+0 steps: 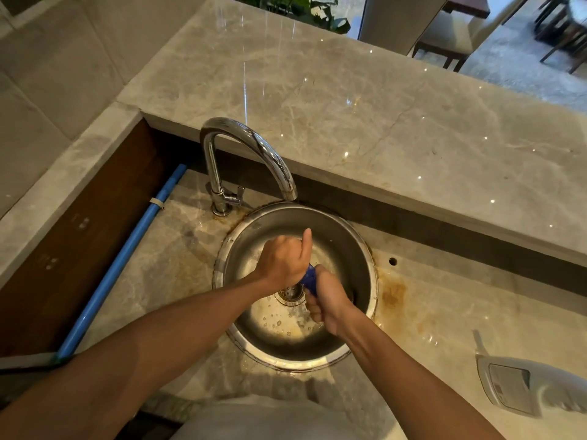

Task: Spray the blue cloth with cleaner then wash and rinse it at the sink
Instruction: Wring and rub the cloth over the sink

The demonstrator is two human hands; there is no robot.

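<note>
Over one sink (359,246), two hands grip one cloth (309,278).

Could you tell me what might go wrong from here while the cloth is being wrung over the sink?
1. The blue cloth is almost wholly hidden between the left hand and right hand, so leftover cleaner in it may go unseen.
2. No water visibly runs from the faucet, so rinsing may be incomplete.
3. The spray bottle lies close to the right forearm; an elbow swing could knock it.
</note>
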